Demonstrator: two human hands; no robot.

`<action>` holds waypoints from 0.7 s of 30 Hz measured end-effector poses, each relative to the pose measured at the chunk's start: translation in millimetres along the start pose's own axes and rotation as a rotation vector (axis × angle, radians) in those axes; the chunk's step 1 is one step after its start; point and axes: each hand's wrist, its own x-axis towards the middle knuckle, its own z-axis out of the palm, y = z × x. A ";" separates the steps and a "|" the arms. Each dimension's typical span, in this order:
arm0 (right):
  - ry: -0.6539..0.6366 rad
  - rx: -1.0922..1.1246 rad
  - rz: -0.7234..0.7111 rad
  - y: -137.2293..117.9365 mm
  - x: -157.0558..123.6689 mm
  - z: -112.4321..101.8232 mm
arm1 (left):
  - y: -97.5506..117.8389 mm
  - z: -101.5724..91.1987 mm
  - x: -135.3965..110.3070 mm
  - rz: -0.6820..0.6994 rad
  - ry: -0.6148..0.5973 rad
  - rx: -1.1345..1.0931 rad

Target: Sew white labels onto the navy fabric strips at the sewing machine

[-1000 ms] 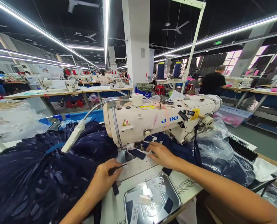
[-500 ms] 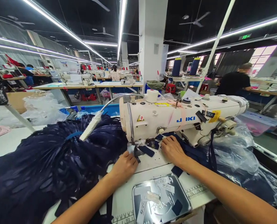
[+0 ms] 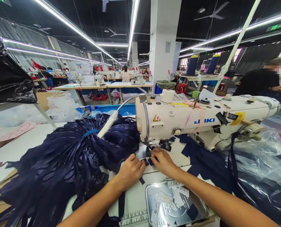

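2 bare hands were at the needle end of 1 white sewing machine [image 3: 175,116]. L hand [image 3: 131,170] was curled nearly closed, back up, fingertips right by the small navy pcs [image 3: 150,161]; its thumb was hidden, so couldn't tell if it had a grip. R hand [image 3: 162,160] was approx half closed, fingers bent, tips down at the same pcs, just in front of the presser foot [image 3: 148,150]; couldn't tell whether it pinched or only pressed. 2 dark bits showed btwn the hands, tho they may have been 1 pc partly covered. 1 short navy strip [image 3: 142,181] lay just below the L hand. Nearer the person sat 1 metal tray [image 3: 164,217] w/ several white labels [image 3: 181,189], overlapping so no exact ct, & at least 1 dark scrap [image 3: 192,212]. To the L was 1 big bundle of navy strips [image 3: 81,160], too many to ct, w/ 1 blue band [image 3: 90,133] at its top; 1 white-wrapped rod [image 3: 108,124] on a bendy neck hung over it. 2 navy thread cones [image 3: 192,65] stood behind the machine. Far R, 1 co-worker [image 3: 256,82] wore a black top.
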 end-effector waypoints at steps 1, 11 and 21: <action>-0.002 0.022 0.002 0.7 0.1 -0.2 | 0.5 0.7 1.0 0.000 0.015 0.002; -0.016 0.054 0.041 -1.2 -1.0 -0.2 | 3.1 6.7 8.1 0.046 0.011 -0.011; -0.021 0.090 -0.066 0.7 -8.0 -5.8 | 4.1 11.1 7.1 0.056 -0.107 -0.035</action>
